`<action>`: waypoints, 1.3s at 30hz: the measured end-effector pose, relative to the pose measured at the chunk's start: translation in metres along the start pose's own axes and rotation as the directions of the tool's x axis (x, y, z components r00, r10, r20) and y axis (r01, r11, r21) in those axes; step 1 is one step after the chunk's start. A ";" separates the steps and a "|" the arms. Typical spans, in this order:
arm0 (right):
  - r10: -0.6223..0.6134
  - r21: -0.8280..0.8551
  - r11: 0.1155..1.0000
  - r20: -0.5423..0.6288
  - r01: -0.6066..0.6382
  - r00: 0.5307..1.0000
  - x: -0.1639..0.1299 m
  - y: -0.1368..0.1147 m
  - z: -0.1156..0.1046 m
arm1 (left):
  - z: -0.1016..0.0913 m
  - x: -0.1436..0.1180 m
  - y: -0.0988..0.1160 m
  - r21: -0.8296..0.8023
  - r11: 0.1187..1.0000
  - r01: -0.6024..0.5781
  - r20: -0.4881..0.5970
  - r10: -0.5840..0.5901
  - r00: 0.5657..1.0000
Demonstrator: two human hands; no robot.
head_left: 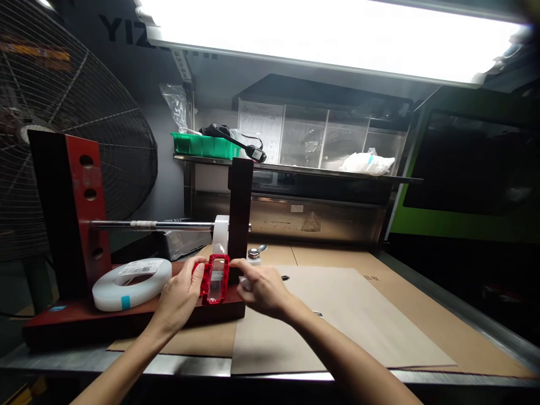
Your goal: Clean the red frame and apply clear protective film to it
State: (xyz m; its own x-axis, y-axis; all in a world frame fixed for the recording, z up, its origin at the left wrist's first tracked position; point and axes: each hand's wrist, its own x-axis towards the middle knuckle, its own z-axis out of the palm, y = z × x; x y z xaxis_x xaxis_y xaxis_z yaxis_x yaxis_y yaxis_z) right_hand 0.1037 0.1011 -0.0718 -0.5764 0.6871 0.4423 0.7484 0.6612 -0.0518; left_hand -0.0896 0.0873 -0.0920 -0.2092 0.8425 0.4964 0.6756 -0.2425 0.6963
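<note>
Red frame [215, 279], with a clear pane in its middle, is held upright at the front of the tape stand [71, 225], just below the mounted roll [220, 233]. Left hand [179, 295] pinches its left edge. Right hand [261, 288] pinches something white at its right edge, likely tape. Judging by this, film is only being started onto the pane. A spare roll [130, 283] lies on the stand's base; cardboard [350, 315] covers the surface.

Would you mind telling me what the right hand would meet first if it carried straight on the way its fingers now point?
The right hand points left, its fingertips already at the red rectangular part that the left hand holds from the other side. So it would likely press into that part first, though depth is hard to judge.
</note>
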 end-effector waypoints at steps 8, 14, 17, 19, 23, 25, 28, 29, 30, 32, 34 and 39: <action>0.230 -0.138 0.971 0.281 -0.197 0.932 -0.044 0.072 0.012 | 0.001 0.004 0.009 -0.007 0.995 0.099 -0.044 -0.100 0.994; 0.254 -0.108 0.967 0.382 -0.230 0.888 -0.063 0.098 0.024 | 0.003 0.006 0.013 -0.036 0.986 0.164 -0.055 -0.165 0.985; 0.289 -0.085 0.957 0.379 -0.278 0.879 -0.065 0.106 0.028 | 0.004 0.007 0.013 -0.048 0.986 0.160 -0.063 -0.163 0.985; 0.306 -0.068 0.950 0.388 -0.304 0.869 -0.067 0.111 0.030 | 0.005 0.007 0.013 -0.055 0.987 0.152 -0.070 -0.156 0.985; 0.339 -0.026 0.933 0.392 -0.358 0.855 -0.067 0.118 0.029 | 0.005 0.006 0.015 -0.063 0.988 0.143 -0.086 -0.148 0.985; 0.343 0.014 0.928 0.359 -0.372 0.868 -0.066 0.118 0.025 | 0.004 0.005 0.015 -0.065 0.988 0.138 -0.091 -0.143 0.985; 0.286 0.108 0.940 0.265 -0.323 0.921 -0.062 0.111 0.012 | 0.004 0.005 0.015 -0.063 0.989 0.133 -0.098 -0.139 0.985; 0.259 0.136 0.946 0.225 -0.293 0.939 -0.059 0.106 0.007 | 0.003 0.005 0.015 -0.061 0.989 0.132 -0.101 -0.138 0.985; 0.232 0.155 0.953 0.181 -0.261 0.956 -0.054 0.100 0.002 | 0.003 0.005 0.015 -0.059 0.989 0.132 -0.104 -0.138 0.985; 0.193 0.158 0.966 0.082 -0.204 0.978 -0.044 0.085 -0.009 | 0.003 0.006 0.015 -0.053 0.990 0.134 -0.109 -0.139 0.984; 0.162 0.137 0.978 -0.013 -0.159 0.987 -0.030 0.068 -0.018 | 0.004 0.006 0.016 -0.044 0.990 0.136 -0.115 -0.140 0.984; -0.016 -0.208 0.978 -0.152 -0.016 0.988 0.002 0.035 -0.026 | 0.003 0.008 0.015 -0.015 0.992 0.123 -0.132 -0.124 0.983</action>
State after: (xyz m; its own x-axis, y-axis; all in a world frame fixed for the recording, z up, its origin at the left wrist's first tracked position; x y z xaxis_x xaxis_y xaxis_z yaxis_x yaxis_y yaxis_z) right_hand 0.1370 0.1180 -0.0498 -0.5321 0.6224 0.5740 0.8094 0.5729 0.1290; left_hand -0.0791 0.0919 -0.0795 -0.3828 0.7954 0.4699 0.6342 -0.1437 0.7597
